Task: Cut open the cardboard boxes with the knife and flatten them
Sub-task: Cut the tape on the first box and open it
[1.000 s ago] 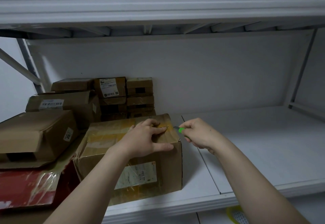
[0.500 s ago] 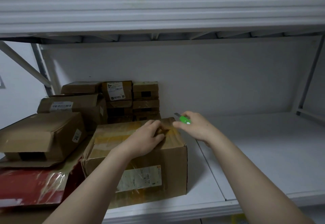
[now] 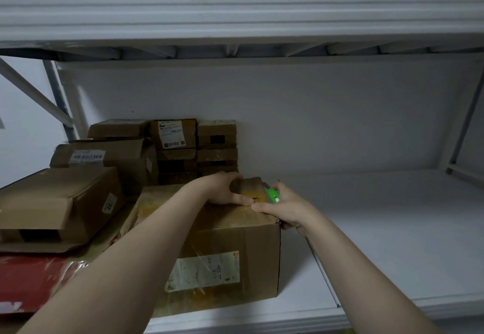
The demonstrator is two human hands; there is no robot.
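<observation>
The right hand [image 3: 285, 211] has its grip tight round the green knife [image 3: 273, 195] at the far-right top corner of the box [image 3: 235, 239], where the left hand [image 3: 222, 189] clutches the cardboard, so a slip could cut it.

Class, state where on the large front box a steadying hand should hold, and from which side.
Probably the large box by its flat, level top, left of its right corner, coming from the left: the knife in the right hand is at that corner, and the left hand sits close by.

A white metal shelf [image 3: 392, 229] with a white back wall [image 3: 327, 113] lies dimly lit under an upper shelf [image 3: 235, 6].
</observation>
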